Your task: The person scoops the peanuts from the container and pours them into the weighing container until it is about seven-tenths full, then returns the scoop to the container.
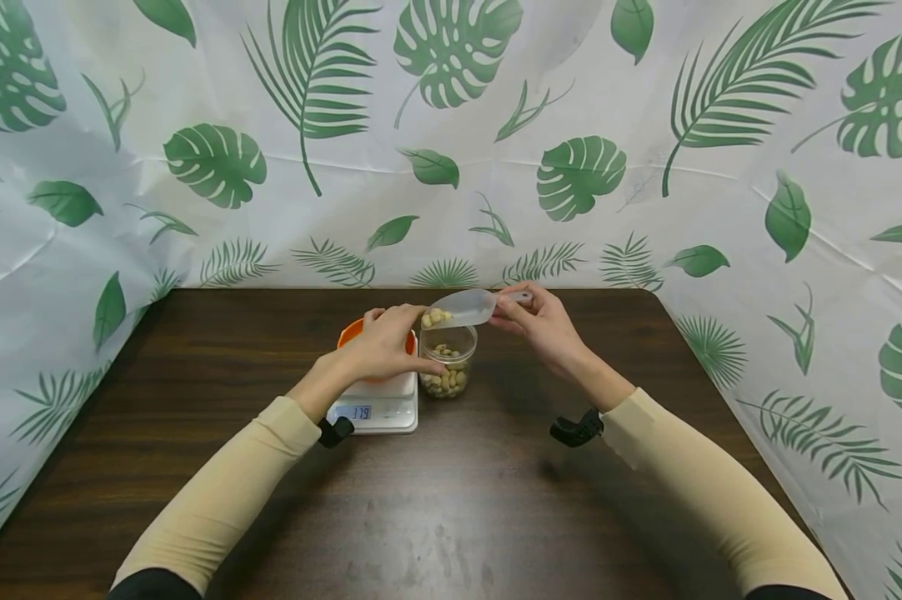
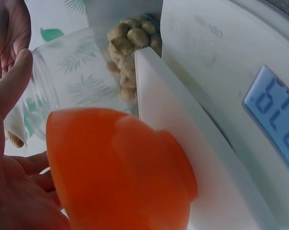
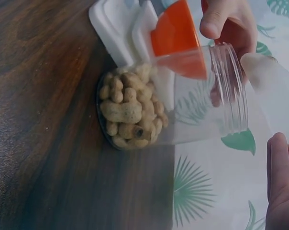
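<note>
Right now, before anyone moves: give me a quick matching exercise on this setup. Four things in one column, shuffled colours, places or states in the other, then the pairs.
Things:
1. Scoop
2. Jar
3. Bowl
4. Scale

Descriptions:
A. Orange, resting on the scale
B. White, with a lit display
C. Held in the right hand, above the jar's mouth
D. Clear, standing on the table, with peanuts in its lower part

Pairs: 1-C, 2-D, 3-A, 4-B.
</note>
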Tool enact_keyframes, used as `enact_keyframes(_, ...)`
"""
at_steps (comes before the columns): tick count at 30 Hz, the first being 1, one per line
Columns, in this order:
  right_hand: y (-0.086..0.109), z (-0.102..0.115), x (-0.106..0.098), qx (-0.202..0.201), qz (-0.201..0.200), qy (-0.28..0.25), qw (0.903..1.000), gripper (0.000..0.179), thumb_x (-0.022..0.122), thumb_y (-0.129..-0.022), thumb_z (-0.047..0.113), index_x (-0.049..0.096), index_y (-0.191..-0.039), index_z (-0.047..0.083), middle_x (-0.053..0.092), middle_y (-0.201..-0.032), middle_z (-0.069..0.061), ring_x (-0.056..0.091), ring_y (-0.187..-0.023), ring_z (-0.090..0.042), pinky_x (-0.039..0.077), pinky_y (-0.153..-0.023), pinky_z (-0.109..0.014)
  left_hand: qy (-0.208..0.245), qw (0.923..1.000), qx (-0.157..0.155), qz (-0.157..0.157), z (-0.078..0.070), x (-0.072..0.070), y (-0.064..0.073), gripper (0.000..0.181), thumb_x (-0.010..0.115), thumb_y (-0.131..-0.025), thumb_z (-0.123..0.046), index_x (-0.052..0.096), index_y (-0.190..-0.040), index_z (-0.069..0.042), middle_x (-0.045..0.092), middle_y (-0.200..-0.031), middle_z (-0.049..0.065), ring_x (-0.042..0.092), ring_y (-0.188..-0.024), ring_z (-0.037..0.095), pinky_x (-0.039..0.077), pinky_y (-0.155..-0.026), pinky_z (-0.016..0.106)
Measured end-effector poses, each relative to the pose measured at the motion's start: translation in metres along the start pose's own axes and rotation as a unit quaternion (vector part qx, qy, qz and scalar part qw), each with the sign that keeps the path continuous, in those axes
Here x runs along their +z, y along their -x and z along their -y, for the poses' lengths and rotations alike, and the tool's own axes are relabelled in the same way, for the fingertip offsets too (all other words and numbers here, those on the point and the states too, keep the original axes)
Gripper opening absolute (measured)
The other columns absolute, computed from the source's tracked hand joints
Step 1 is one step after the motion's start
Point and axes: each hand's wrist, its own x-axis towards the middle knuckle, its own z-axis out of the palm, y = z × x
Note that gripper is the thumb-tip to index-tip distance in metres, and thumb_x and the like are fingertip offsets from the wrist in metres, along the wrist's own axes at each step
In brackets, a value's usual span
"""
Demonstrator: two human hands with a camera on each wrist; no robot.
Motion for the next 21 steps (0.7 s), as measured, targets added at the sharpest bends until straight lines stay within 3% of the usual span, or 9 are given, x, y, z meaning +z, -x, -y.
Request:
enact_keyframes(11,-0.003,0.005,0.009,-0.016,0.024,-0.019,0.9994,0.018,0.056,-0.106,0.006,0.056,-0.120,-0.004,0.063,-0.122,-0.013,0.067,-0.110,-0.021,0.051,-0.098,-0.042,-0.005,0.9997,-0.019,-0.017,0.007,-0.014,0.022,0.099,0.084,-0.081,-0.054,0.042,-0.153,-0.003,0.044,-0.153,0.015,0.043,-0.137,0.033,0.018,-0.110,0.064)
enact_keyframes(21,-0.009,0.005,0.021,-0.005,0.031,-0.020,0.9993,0.019,0.056,-0.106,0.005,0.054,-0.121,-0.006,0.062,-0.121,-0.016,0.068,-0.108,-0.023,0.052,-0.098,-0.041,0.011,0.9985,-0.049,-0.024,0.023,-0.025,0.042,0.100,0.086,-0.080,-0.051,0.040,-0.153,-0.001,0.041,-0.154,0.018,0.039,-0.138,0.037,0.017,-0.109,0.069)
